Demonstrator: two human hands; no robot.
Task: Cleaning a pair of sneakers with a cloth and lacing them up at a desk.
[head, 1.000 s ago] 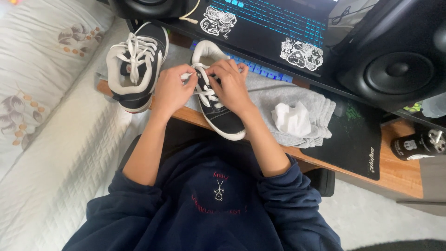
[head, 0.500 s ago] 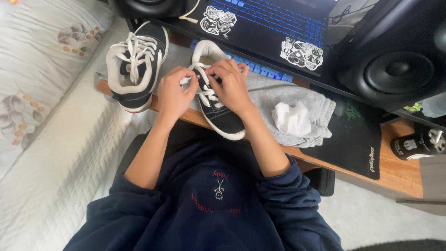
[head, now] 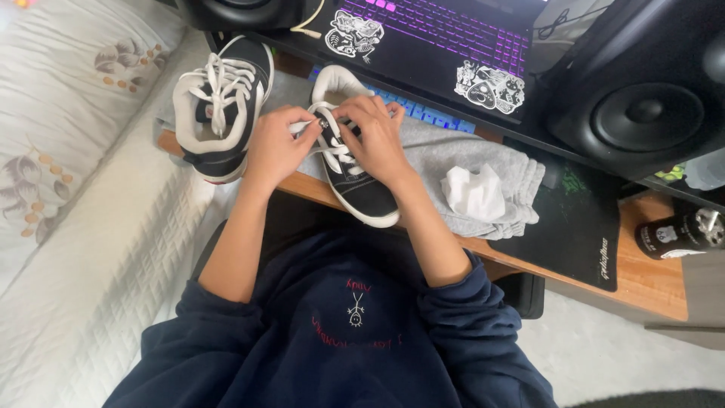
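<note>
Scanning from the left, I saw a second black-and-white laced sneaker (head: 219, 106) lying at the wooden desk edge (head: 649, 283). Just right of it my left hand (head: 276, 147) pinched a white lace end (head: 300, 126). The black canvas sneaker with white sole (head: 355, 177) lay on grey folded cloth (head: 483, 162), its long axis slanting, toe toward me and rightward, heel toward the laptop (head: 438, 38). My right hand (head: 377, 140) gripped its laces. A crumpled white tissue (head: 474, 193) sat farther right.

My only view is the head camera, looking steeply down from close above both hands, desk edge just beyond them.
</note>
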